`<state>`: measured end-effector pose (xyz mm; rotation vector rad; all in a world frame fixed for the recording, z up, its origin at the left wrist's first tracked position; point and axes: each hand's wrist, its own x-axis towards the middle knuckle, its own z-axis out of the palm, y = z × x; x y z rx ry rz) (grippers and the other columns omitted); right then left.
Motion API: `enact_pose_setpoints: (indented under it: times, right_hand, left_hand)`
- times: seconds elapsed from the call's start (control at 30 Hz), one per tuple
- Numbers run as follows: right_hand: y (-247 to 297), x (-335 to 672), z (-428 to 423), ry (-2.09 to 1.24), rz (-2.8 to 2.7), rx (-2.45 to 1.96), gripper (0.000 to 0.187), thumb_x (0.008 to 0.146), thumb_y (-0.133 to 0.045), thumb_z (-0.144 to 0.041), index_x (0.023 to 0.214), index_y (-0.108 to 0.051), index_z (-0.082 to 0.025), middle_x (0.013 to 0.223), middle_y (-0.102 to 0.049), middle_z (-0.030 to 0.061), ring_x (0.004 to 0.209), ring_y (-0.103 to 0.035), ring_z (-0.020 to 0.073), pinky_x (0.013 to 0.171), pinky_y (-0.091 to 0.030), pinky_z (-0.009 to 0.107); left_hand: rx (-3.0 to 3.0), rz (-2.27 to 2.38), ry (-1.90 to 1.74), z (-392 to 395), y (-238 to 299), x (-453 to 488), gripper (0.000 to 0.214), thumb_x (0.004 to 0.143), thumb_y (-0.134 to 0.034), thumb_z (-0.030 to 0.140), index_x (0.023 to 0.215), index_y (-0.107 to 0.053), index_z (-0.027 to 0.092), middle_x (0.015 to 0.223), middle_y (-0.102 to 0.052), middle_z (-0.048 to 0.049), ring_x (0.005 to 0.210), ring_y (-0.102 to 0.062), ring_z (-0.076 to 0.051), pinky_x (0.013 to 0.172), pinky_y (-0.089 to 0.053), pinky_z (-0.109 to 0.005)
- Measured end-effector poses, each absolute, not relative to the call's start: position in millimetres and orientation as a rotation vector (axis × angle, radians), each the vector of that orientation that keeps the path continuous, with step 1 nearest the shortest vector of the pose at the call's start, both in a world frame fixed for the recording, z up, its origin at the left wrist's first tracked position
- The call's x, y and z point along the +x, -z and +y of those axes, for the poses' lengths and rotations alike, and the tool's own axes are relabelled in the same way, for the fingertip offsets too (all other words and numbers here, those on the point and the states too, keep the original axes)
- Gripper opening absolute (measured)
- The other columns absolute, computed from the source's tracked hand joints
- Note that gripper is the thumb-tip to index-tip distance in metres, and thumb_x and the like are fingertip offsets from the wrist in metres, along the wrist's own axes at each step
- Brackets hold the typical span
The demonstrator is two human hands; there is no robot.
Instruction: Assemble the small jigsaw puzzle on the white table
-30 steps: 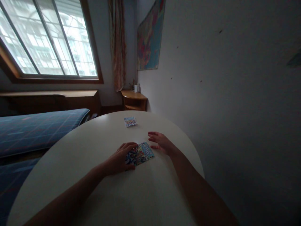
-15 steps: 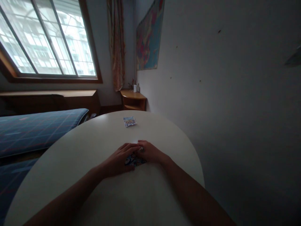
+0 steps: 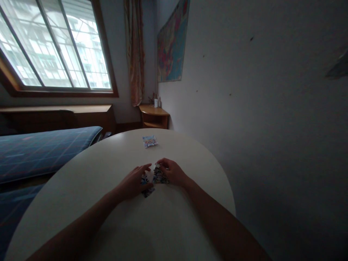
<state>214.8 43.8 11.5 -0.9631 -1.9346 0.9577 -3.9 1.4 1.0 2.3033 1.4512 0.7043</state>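
Left hand (image 3: 133, 184): half open, fingers loosely spread, thumb lying across the left puzzle section; whether it grips or merely rests there, I cannot tell.
Left puzzle section (image 3: 148, 192): under the left hand's thumb, partly covered, its near corner poking out below.
Right hand (image 3: 174, 174): curled, thumb and fingers drawn together on the right puzzle section.
Right puzzle section (image 3: 160, 177): at the right hand's fingertips, on the side facing the left hand, with a notched edge; apart from the other section, a narrow gap between.
Picture sheet (image 3: 150, 141): small and colourful, beyond both hands, touched by neither.
Tabletop (image 3: 190, 152): pale and rounded, beneath both hands.
Plaid mattress (image 3: 49, 148): well off to the left hand's outer side.
Corner shelf (image 3: 154, 110): far beyond the hands, past the tabletop's edge.
Map (image 3: 173, 47): on the wall, above and beyond the right hand.
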Motion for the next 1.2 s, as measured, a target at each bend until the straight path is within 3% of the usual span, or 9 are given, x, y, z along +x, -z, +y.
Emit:
enact_pose_setpoints:
  times: [0.17, 0.3, 0.43, 0.57, 0.7, 0.8, 0.87, 1.07, 1.2]
  right_hand:
    - [-9.3, 212.5, 47.2, -1.191, -1.734, -0.889, 0.026, 0.089, -0.059, -0.042, 0.1, -0.059, -0.018, 0.088, -0.07, 0.004, 0.075, -0.065, 0.0149, 0.071, -0.05, 0.028]
    - [-7.8, 208.3, 46.4, -1.391, -1.597, -0.789, 0.035, 0.085, -0.064, -0.049, 0.103, -0.054, -0.02, 0.088, -0.072, 0.0047, 0.08, -0.068, 0.0174, 0.075, -0.052, 0.03]
    - [-6.6, 203.5, 44.6, -1.395, -1.574, -0.812, 0.041, 0.086, -0.06, -0.055, 0.108, -0.052, -0.021, 0.092, -0.072, 0.0055, 0.078, -0.067, 0.0172, 0.072, -0.053, 0.03]
    - [-6.6, 204.5, 44.5, -1.214, -1.643, -0.879, 0.048, 0.089, -0.058, -0.054, 0.122, -0.05, -0.019, 0.12, -0.064, 0.0118, 0.1, -0.065, 0.0196, 0.085, -0.052, 0.034]
    - [-5.0, 209.0, 43.4, -1.218, -1.769, -0.92, 0.063, 0.084, -0.067, -0.05, 0.135, -0.045, -0.02, 0.143, -0.049, 0.016, 0.126, -0.052, 0.0238, 0.104, -0.043, 0.04]
    - [-3.5, 210.0, 39.7, -1.254, -1.891, -0.914, 0.091, 0.069, -0.082, -0.044, 0.144, -0.035, -0.019, 0.148, -0.042, 0.0184, 0.129, -0.05, 0.026, 0.106, -0.042, 0.04]
    - [-3.1, 209.0, 36.7, -1.208, -1.96, -0.917, 0.098, 0.062, -0.086, -0.04, 0.144, -0.036, -0.019, 0.145, -0.046, 0.0172, 0.124, -0.054, 0.0266, 0.103, -0.044, 0.04]
    - [-4.3, 205.6, 33.3, -0.999, -2.065, -0.968, 0.072, 0.068, -0.082, -0.032, 0.131, -0.05, -0.017, 0.122, -0.063, 0.0111, 0.104, -0.061, 0.0237, 0.092, -0.047, 0.037]
    - [-6.3, 205.8, 36.3, -1.04, -1.985, -0.947, 0.048, 0.078, -0.074, -0.037, 0.119, -0.059, -0.017, 0.104, -0.068, 0.0067, 0.087, -0.063, 0.0183, 0.077, -0.049, 0.03]
  left_hand:
    - [2.287, 1.416, -0.713, -8.4, -13.1, 4.5, 0.054, 0.077, -0.068, 0.045, 0.125, -0.061, 0.021, 0.117, -0.068, -0.0113, 0.108, -0.062, -0.029, 0.096, -0.047, -0.04]
    - [2.089, 1.412, -0.876, -10.3, -14.0, 17.6, 0.035, 0.08, -0.064, 0.049, 0.1, -0.07, 0.021, 0.093, -0.072, -0.0097, 0.091, -0.065, -0.029, 0.082, -0.049, -0.037]
    - [1.857, 1.354, -1.021, -4.7, -12.8, 23.7, 0.029, 0.083, -0.058, 0.048, 0.079, -0.068, 0.021, 0.077, -0.071, -0.0052, 0.074, -0.063, -0.023, 0.07, -0.048, -0.031]
    - [1.739, 1.368, -1.077, 0.7, -15.2, 23.2, 0.033, 0.082, -0.057, 0.051, 0.078, -0.064, 0.019, 0.071, -0.068, -0.0022, 0.069, -0.061, -0.02, 0.062, -0.045, -0.027]
    - [1.597, 1.326, -1.153, 3.0, -17.4, 22.8, 0.04, 0.079, -0.061, 0.056, 0.078, -0.064, 0.017, 0.07, -0.067, -0.0015, 0.066, -0.061, -0.018, 0.06, -0.045, -0.026]
    - [1.448, 1.244, -1.178, 2.6, -18.3, 23.6, 0.046, 0.072, -0.068, 0.06, 0.081, -0.064, 0.016, 0.071, -0.069, -0.0026, 0.066, -0.063, -0.019, 0.06, -0.048, -0.027]
    - [1.324, 1.178, -1.184, 1.4, -19.1, 24.3, 0.05, 0.067, -0.073, 0.06, 0.088, -0.064, 0.015, 0.074, -0.071, -0.0036, 0.068, -0.066, -0.02, 0.062, -0.052, -0.029]
    - [1.168, 1.124, -1.18, -0.8, -20.6, 22.4, 0.075, 0.067, -0.077, 0.054, 0.128, -0.051, 0.019, 0.084, -0.074, -0.0043, 0.073, -0.07, -0.021, 0.064, -0.056, -0.03]
    - [1.214, 1.17, -1.19, 0.3, -21.1, 18.2, 0.07, 0.072, -0.071, 0.055, 0.129, -0.054, 0.019, 0.089, -0.072, -0.005, 0.065, -0.066, -0.016, 0.053, -0.049, -0.024]
